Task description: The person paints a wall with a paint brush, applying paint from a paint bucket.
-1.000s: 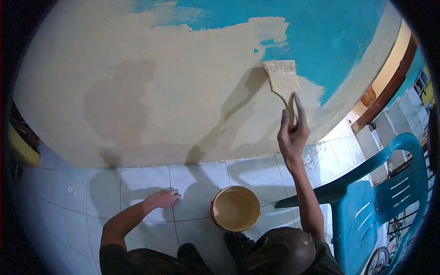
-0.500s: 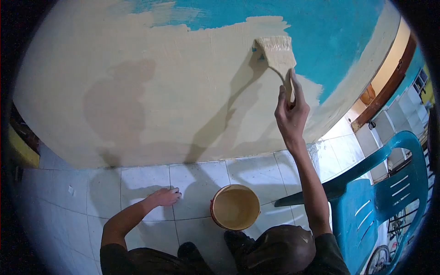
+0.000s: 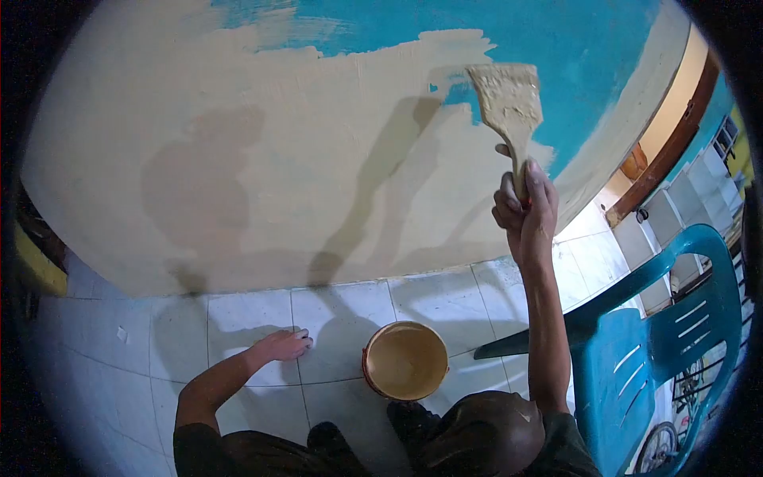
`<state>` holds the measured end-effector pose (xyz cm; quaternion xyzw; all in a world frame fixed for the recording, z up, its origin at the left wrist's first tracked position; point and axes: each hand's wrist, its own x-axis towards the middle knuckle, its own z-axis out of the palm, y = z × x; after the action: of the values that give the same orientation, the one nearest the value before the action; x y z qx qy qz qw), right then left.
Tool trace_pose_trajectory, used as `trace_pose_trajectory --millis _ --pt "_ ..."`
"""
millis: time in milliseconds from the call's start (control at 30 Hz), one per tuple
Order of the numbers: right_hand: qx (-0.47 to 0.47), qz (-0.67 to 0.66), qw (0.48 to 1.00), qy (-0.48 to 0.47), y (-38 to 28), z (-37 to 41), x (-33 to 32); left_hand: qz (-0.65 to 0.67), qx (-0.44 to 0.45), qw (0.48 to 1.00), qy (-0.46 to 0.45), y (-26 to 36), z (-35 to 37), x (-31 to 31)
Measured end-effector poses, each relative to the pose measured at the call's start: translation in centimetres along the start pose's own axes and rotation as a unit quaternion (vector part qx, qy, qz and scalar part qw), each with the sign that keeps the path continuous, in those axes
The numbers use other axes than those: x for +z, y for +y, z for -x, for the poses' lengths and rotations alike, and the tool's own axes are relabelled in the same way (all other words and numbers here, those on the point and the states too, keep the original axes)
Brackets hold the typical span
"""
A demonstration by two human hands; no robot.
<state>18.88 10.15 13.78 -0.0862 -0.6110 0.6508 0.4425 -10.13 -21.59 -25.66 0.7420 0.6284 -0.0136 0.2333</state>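
Note:
My right hand (image 3: 528,208) is wrapped round the handle of a wide paintbrush (image 3: 510,102) and holds it upright, bristles at the top. Thick cream paint coats the brush's broad face and runs down to its handle. Behind the brush, the wall (image 3: 318,159) is mostly cream, with blue showing along the top and upper right. My left hand (image 3: 284,344) hangs low over the floor, its fingers curled together and whitish at the tips. Between my two arms, a round bucket (image 3: 406,362) of cream paint stands on the tiles, just in front of my feet.
A teal plastic chair (image 3: 636,350) stands close by my right arm. White floor tiles (image 3: 250,318) run along the foot of the wall. To the right, past the wall's edge, are a brown door frame (image 3: 671,147) and a small wheel (image 3: 656,450) behind the chair.
My right hand has moved right and turned the paintbrush, lifting it off the cream edge and baring a small blue patch. My left hand and the bucket have hardly shifted.

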Motion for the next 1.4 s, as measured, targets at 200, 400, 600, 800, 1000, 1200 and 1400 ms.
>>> trace_pose_trajectory --millis 200,400,600,800,1000,1200,1400 --pt "0.037 0.013 0.999 -0.014 0.1 -4.4 0.4 0.016 0.026 0.999 0.036 0.1 -0.2 0.1" --pt "0.048 0.014 0.999 -0.014 2.4 -5.2 0.1 -0.013 0.063 0.997 0.035 -2.5 -0.3 2.9" --pt "0.027 0.058 0.998 0.017 4.2 -4.1 -1.8 0.000 -0.015 1.000 0.003 1.2 0.7 -2.3" --pt "0.036 0.049 0.997 0.045 6.3 -2.6 -3.1 0.001 0.001 1.000 0.024 0.5 0.5 -1.0" --pt "-0.010 0.068 0.995 0.072 4.3 -1.1 -2.6 -0.003 0.036 0.998 0.049 -0.8 0.3 0.9" --pt "-0.019 0.033 0.999 0.009 1.3 -5.3 -0.2 -0.006 -0.001 1.000 0.006 1.1 0.9 -1.3" --pt "-0.004 0.059 0.997 -0.049 2.6 -5.4 0.3 0.005 -0.002 1.000 0.023 1.6 1.2 -1.6"
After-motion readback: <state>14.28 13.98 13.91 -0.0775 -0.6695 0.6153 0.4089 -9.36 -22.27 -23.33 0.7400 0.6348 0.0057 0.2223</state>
